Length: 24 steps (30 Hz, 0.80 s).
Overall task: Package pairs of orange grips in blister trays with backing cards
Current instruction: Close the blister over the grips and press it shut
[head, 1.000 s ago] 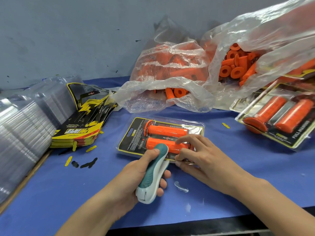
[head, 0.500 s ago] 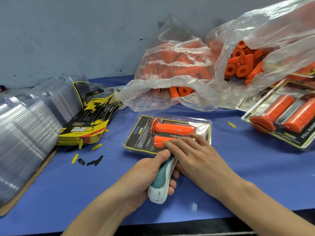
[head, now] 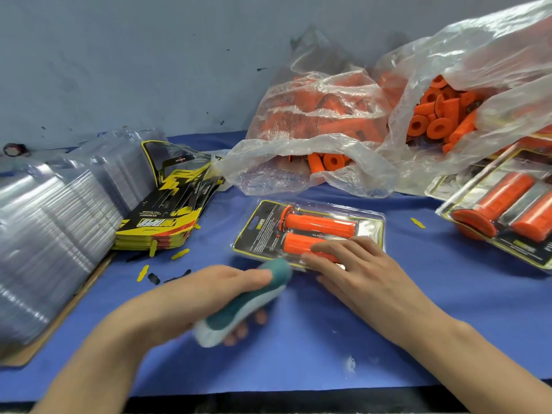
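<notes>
Orange rubber, finely ribbed and flanged at one end, makes up the two grips (head: 316, 234) lying side by side in a clear blister pack (head: 307, 231) near the middle of the blue cloth-covered table (head: 448, 309). Behind the grips sits a black backing card with a yellow border and small pale print; the glossy plastic shell catches white glare at its right end. The right hand (head: 358, 270) lies flat on the pack's near edge, fingers straight and pressing down over the nearer grip. The left hand (head: 203, 297) curls round a teal-and-white stapler (head: 248, 303), blurred, its nose touching the pack's near edge. To the left, a fanned stack of yellow-and-black cards (head: 167, 213) leans beside rows of nested clear trays (head: 59, 216), thin and ridged at their edges. Small yellow and black punch-outs (head: 179, 254) dot the cloth near them. At the back, crinkled translucent plastic bags (head: 328, 144) bulge with loose orange grips, round hollow ends showing. On the right lie finished packs (head: 507, 210), each showing two orange grips under clear plastic.
</notes>
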Tool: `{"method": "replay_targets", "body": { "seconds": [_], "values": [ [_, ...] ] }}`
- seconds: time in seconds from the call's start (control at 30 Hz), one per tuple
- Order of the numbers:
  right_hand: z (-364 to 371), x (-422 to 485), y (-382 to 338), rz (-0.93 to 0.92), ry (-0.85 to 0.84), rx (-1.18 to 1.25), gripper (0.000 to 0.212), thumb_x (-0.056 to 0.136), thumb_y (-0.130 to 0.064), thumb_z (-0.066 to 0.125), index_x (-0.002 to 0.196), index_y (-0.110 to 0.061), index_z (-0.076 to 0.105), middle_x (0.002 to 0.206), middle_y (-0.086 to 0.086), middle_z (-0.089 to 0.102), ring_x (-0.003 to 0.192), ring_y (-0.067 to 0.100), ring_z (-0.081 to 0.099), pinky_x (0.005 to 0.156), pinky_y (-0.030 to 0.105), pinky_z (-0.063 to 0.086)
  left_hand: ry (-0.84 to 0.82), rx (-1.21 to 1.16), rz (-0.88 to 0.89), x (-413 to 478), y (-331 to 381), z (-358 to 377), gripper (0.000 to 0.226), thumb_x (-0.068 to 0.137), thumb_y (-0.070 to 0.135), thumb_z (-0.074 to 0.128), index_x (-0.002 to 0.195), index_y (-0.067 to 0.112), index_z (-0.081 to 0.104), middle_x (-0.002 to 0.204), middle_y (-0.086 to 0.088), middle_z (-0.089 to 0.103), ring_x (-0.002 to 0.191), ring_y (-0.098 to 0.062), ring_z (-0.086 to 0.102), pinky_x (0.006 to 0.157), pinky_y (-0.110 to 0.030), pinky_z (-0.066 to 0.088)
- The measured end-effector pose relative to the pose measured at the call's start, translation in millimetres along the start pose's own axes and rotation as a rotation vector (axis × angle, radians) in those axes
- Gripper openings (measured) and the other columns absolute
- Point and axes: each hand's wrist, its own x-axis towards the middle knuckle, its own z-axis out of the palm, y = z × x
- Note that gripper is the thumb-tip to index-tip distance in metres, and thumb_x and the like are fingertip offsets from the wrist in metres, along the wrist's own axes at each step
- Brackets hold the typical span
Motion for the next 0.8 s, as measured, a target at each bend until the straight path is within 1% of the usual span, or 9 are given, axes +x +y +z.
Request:
{"method": "replay_targets", "body": {
  "seconds": [0.07, 0.17, 0.23, 0.3, 0.37, 0.47, 0.57, 0.63, 0.8],
  "values": [
    [-2.7, -4.4, 8.0, -0.011, 0.031, 0.001, 0.02, 0.095, -0.017, 0.062, 0.114, -0.021, 0.068, 0.12, 0.0, 0.064, 0.103, 0.021, 0.062, 0.092, 0.035, 0.047, 0.298, 0.248, -0.043, -4.1, -14.5, -33.0, 0.065, 0.067, 0.076, 0.068, 0.096, 0.018, 0.063, 0.084, -0.004, 0.074, 0.059, -0.02, 0.066, 0.054, -0.029, 0.051],
    [-8.4, -8.1, 16.9, 0.032, 0.016, -0.014, 0.016, 0.092, -0.015, 0.057, 0.101, -0.022, 0.068, 0.115, -0.003, 0.066, 0.1, 0.019, 0.065, 0.092, 0.038, 0.048, 0.792, 0.634, -0.195, 0.9, -40.0, -60.1, 0.056, 0.08, 0.067, 0.058, 0.102, 0.017, 0.05, 0.093, -0.004, 0.063, 0.083, -0.026, 0.061, 0.064, -0.033, 0.046],
    [-10.9, -8.0, 20.0, 0.081, 0.005, -0.029, 0.014, 0.087, -0.012, 0.058, 0.095, -0.021, 0.066, 0.112, -0.004, 0.066, 0.097, 0.02, 0.065, 0.091, 0.04, 0.048, 0.95, 0.877, -0.22, 7.4, -50.5, -59.8, 0.054, 0.086, 0.061, 0.053, 0.11, 0.014, 0.046, 0.106, -0.01, 0.06, 0.098, -0.032, 0.057, 0.076, -0.039, 0.047],
    [-11.3, -6.6, 20.3, 0.127, 0.001, -0.045, 0.011, 0.084, -0.012, 0.061, 0.092, -0.019, 0.065, 0.109, -0.003, 0.066, 0.094, 0.023, 0.066, 0.089, 0.043, 0.049, 1.09, 1.03, -0.073, 12.7, -47.9, -52.6, 0.051, 0.09, 0.054, 0.055, 0.119, 0.012, 0.052, 0.116, -0.014, 0.057, 0.108, -0.036, 0.052, 0.085, -0.045, 0.044],
    [-10.8, -4.7, 18.5, 0.156, 0.011, -0.068, 0.008, 0.085, -0.015, 0.06, 0.092, -0.018, 0.065, 0.106, -0.002, 0.066, 0.094, 0.026, 0.066, 0.088, 0.043, 0.049, 1.084, 0.969, 0.285, 17.3, -34.6, -40.9, 0.047, 0.09, 0.042, 0.064, 0.127, 0.013, 0.057, 0.118, -0.014, 0.057, 0.109, -0.037, 0.052, 0.09, -0.047, 0.043],
    [-8.7, -2.6, 14.8, 0.159, 0.049, -0.102, 0.009, 0.086, -0.018, 0.065, 0.095, -0.019, 0.068, 0.102, -0.001, 0.066, 0.092, 0.028, 0.065, 0.084, 0.043, 0.049, 0.842, 0.969, 0.719, 26.1, -17.7, -11.4, 0.049, 0.082, 0.032, 0.077, 0.128, 0.02, 0.062, 0.124, -0.007, 0.057, 0.113, -0.029, 0.055, 0.097, -0.044, 0.043],
    [-6.8, 1.1, 10.8, 0.133, 0.074, -0.126, 0.014, 0.088, -0.02, 0.061, 0.1, -0.021, 0.068, 0.101, -0.001, 0.066, 0.088, 0.028, 0.063, 0.078, 0.043, 0.049, 0.799, 1.103, 0.849, 38.2, -13.3, 13.9, 0.047, 0.076, 0.025, 0.083, 0.121, 0.024, 0.067, 0.119, -0.003, 0.062, 0.109, -0.027, 0.061, 0.093, -0.044, 0.047],
    [-4.9, 3.8, 6.5, 0.116, 0.062, -0.129, 0.014, 0.09, -0.02, 0.06, 0.102, -0.023, 0.068, 0.1, -0.001, 0.065, 0.085, 0.028, 0.062, 0.075, 0.042, 0.048, 0.818, 1.136, 0.9, 45.2, -12.0, 22.5, 0.038, 0.077, 0.017, 0.08, 0.114, 0.023, 0.07, 0.107, -0.002, 0.066, 0.098, -0.028, 0.064, 0.089, -0.044, 0.05],
    [0.0, 6.7, 1.3, 0.083, -0.024, -0.098, 0.021, 0.085, -0.014, 0.072, 0.104, -0.021, 0.068, 0.096, 0.0, 0.062, 0.079, 0.027, 0.058, 0.069, 0.04, 0.047, 0.828, 1.126, 1.007, 53.4, -12.3, 31.5, 0.028, 0.082, 0.01, 0.072, 0.107, 0.024, 0.07, 0.091, 0.002, 0.061, 0.082, -0.024, 0.061, 0.081, -0.036, 0.048]
  ]
}}
